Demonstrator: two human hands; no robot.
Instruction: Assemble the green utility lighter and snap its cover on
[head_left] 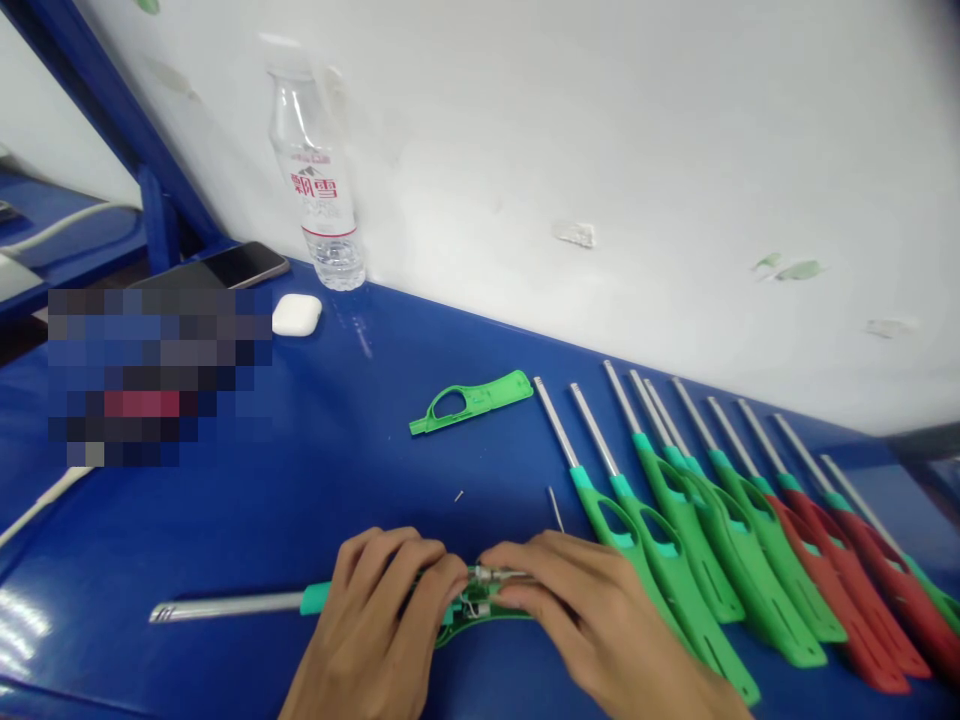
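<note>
Mid-assembly: my left hand pins the open lighter body flat on the blue bench while my right hand pinches its metal valve part into place (loose green cover lies beyond), so next likely calls for fitting that cover.

Two bare hands entered from the bottom edge of the head view. The left hand and the right hand wore no gloves, rings or bands. The fingernails were cut short and unpainted. The knuckles and finger joints showed clearly along slim fingers. The wrists and the short stretch of forearm in view were uncovered, with no sleeve, cuff or watch reaching them. No marks or plasters showed on either hand.
</note>
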